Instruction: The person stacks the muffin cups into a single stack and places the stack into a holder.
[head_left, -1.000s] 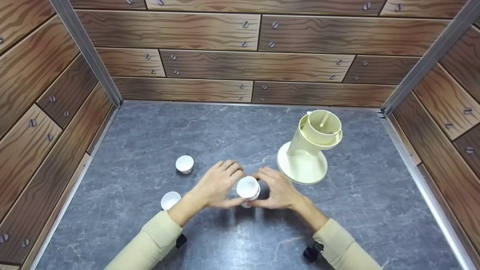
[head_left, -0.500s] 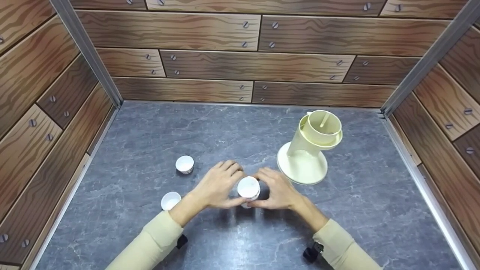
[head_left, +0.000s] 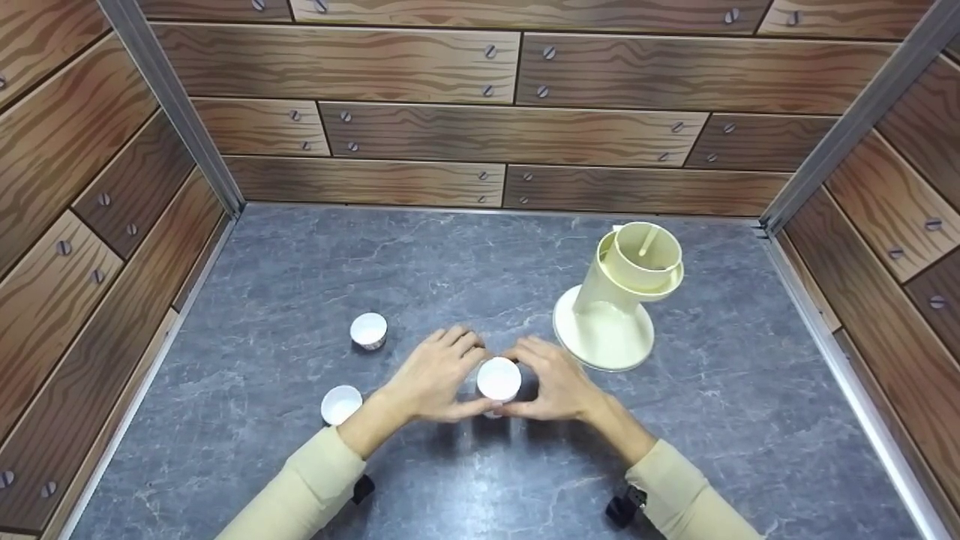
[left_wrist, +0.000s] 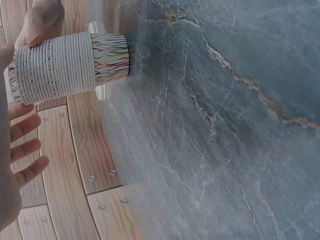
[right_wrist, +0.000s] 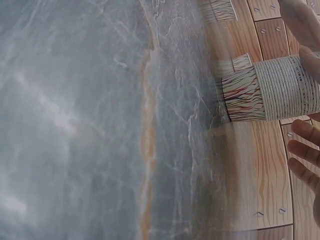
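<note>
A stack of small white paper cups (head_left: 499, 379) with coloured squiggly lines stands upright, mouths up, in front of the person. In the left wrist view the many stacked rims of the cup stack (left_wrist: 55, 67) show, and the lowest cup's patterned side meets the tabletop. The left hand (head_left: 442, 376) holds the upper part from the left, thumb in front and forefinger behind. From the other side the right hand (head_left: 553, 379) holds it the same way, thumb tips nearly meeting. The other fingers of both hands spread away from the stack in the wrist views.
Two single paper cups stand at the left: one cup (head_left: 369, 331) farther back, another cup (head_left: 341, 405) beside the left forearm. A pale yellow plastic stand (head_left: 604, 337) with a round base and a cylinder on top is at back right. Wood-patterned walls (head_left: 420, 131) enclose the marbled grey tabletop (head_left: 300, 255).
The top of the stack has shifted slightly right and straightened, so the rim below no longer peeks out at the right. Both hands keep their hold in nearly the same place.
</note>
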